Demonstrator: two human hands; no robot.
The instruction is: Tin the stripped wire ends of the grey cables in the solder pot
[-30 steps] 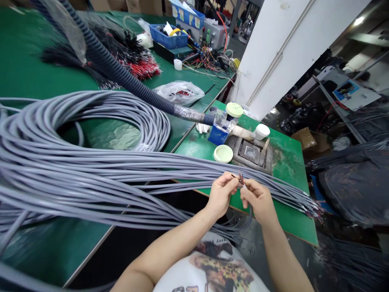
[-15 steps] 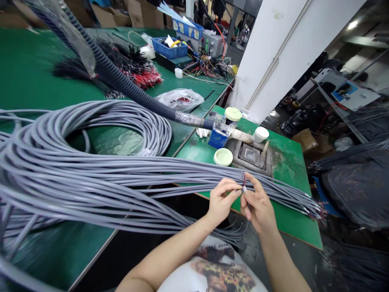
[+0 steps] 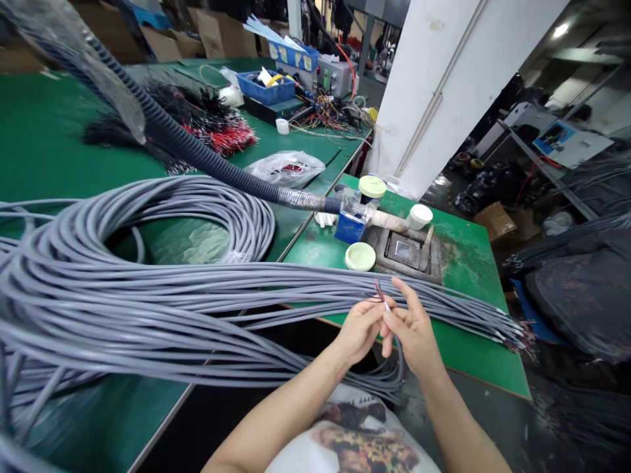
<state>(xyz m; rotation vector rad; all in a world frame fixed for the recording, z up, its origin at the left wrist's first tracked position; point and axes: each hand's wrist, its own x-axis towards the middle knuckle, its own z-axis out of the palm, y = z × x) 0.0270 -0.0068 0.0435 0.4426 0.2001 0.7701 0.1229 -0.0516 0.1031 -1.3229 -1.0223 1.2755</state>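
My left hand (image 3: 359,328) and my right hand (image 3: 413,332) meet in front of me at the near edge of a small green table (image 3: 468,263). Both pinch the stripped end of one grey cable (image 3: 397,358), whose thin red and dark inner wires (image 3: 378,290) stick up between the fingertips. The cable drops down behind my right hand. A long bundle of grey cables (image 3: 197,302) runs across the table just beyond my hands, its stripped ends (image 3: 517,336) fanning out at the right.
A black corrugated hose (image 3: 207,157) slants down to a blue block (image 3: 349,228) and a metal fixture (image 3: 408,249). Round white-green lids (image 3: 359,256) lie beside it. A coil of grey cable (image 3: 187,210), a plastic bag (image 3: 286,167), red-black wire bundles (image 3: 217,128) and a blue bin (image 3: 266,89) sit behind. A white pillar (image 3: 444,85) stands to the right.
My hands have slid a little down and left along the cable end and closed tighter together. The inner wires now point up between both fingertips. The camera tilted slightly.
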